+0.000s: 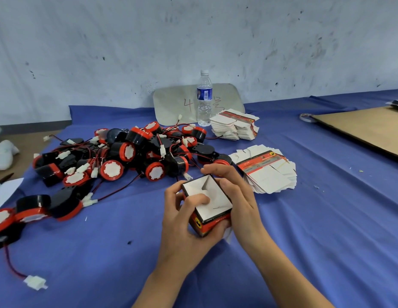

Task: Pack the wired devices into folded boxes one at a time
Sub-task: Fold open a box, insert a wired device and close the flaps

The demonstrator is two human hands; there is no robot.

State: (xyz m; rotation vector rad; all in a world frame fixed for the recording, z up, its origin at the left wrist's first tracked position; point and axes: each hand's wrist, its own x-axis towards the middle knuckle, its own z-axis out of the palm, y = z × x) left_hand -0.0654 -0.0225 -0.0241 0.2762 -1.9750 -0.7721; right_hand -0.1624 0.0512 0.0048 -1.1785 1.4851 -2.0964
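Note:
Both hands hold a small red, black and white cardboard box above the blue cloth, its white end flaps facing up. My left hand grips its left side, thumb pressing on a white flap. My right hand wraps the right side and back. A heap of black-and-red round wired devices with white connectors lies behind and to the left. Two stacks of flat unfolded boxes sit to the right, one near and one farther back.
A water bottle stands before a grey board leaning on the wall. More devices lie at the left edge, one wire with a connector trailing forward. A brown cardboard sheet and a tape roll lie at the right.

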